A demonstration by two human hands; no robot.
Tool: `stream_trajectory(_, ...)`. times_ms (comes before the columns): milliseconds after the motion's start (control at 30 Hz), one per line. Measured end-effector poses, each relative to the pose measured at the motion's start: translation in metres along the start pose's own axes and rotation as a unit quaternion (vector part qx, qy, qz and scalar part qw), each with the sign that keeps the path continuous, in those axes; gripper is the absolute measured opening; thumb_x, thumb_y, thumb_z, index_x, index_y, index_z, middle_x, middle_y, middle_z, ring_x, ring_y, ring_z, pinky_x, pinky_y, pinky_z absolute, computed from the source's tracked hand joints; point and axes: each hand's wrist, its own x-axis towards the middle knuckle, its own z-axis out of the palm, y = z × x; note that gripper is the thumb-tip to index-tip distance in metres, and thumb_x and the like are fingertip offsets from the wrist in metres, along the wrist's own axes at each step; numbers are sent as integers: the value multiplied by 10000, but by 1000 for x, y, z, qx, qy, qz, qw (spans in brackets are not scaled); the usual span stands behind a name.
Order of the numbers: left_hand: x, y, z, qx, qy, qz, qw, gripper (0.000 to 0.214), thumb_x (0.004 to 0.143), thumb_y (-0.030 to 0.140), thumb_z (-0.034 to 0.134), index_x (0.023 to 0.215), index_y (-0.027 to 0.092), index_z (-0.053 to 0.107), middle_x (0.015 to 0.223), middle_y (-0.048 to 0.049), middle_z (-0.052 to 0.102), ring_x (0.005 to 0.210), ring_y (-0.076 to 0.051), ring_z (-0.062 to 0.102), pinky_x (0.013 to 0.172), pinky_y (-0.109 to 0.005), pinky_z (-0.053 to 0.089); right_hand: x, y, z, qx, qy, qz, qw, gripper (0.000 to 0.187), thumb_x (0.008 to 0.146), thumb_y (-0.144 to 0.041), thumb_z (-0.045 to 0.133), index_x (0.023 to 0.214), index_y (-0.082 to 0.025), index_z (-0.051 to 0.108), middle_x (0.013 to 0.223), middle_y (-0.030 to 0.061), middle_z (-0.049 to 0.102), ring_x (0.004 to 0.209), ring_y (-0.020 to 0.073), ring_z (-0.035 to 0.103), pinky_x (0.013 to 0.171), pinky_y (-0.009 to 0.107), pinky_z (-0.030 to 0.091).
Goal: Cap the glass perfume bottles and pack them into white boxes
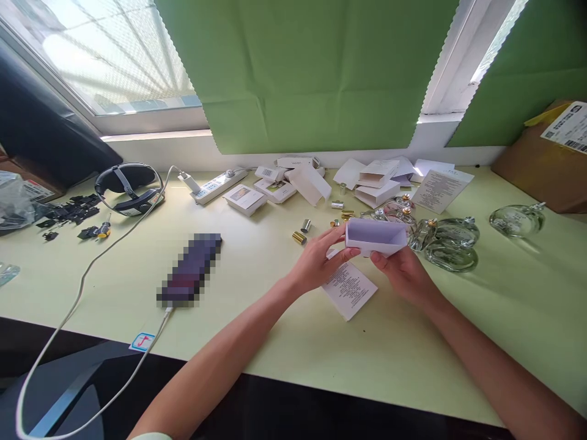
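Between both hands is a small white open-ended carton (376, 247), held just above the table with its hollow inside facing me. My left hand (321, 256) grips its left end, thumb along the lower edge. My right hand (403, 272) closes on the lower right side, thumb at the front. Under the carton a printed white leaflet (351, 292) lies flat. Right behind my right hand are several clear glass bottles (452, 253) on their sides. Gold and silver cylinder caps (299, 238) lie beyond my left hand.
White cartons and folded card sleeves (378, 174) are heaped at the back. To the left lie a power strip (220, 185), a headset (131, 189), a pixelated phone (190, 269) and its white cable (82, 284). A cardboard box (541, 159) stands at the right.
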Motion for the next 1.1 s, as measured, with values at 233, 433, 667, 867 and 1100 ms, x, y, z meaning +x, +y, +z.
stream_trajectory(233,-2,-2,-2,-16,-32,0,999,537,972,370,522,1482,263,391,1493,-111,483,1358,-266,491,1084,-404,454,-3,-1,-1,-60,-10,-17,998,500,949,-437,565,1412,-287,446,1471,58,506,1390,248,429,1132,414,374)
stream_trajectory(433,-2,-3,-2,6,-35,24,999,366,1003,373,432,1313,233,566,1267,-108,654,1257,-259,575,1041,-407,498,-9,1,4,-74,-49,-19,996,568,983,-446,492,1504,-317,308,1523,48,453,1374,237,438,1143,428,354)
stream_trajectory(667,2,-9,0,-98,21,-19,995,380,914,407,615,1251,234,648,1260,-97,645,1120,-217,634,910,-344,568,-7,-4,4,-55,-36,-25,998,534,987,-419,498,1486,-317,335,1527,40,446,1406,219,404,1166,400,333)
stream_trajectory(867,-1,-5,-1,-20,-32,15,999,322,1005,399,434,1169,216,641,1072,-84,700,1040,-211,650,897,-330,539,-7,-1,3,-69,-25,-21,997,672,986,-425,498,1558,-348,154,1564,37,387,1415,204,391,1199,413,269)
stream_trajectory(1100,-3,-6,2,-54,0,-13,998,355,991,410,473,1265,238,621,1031,-45,723,913,-176,659,803,-294,559,-10,4,2,-78,-39,-11,996,702,975,-447,508,1561,-355,133,1578,44,361,1406,230,394,1180,450,302)
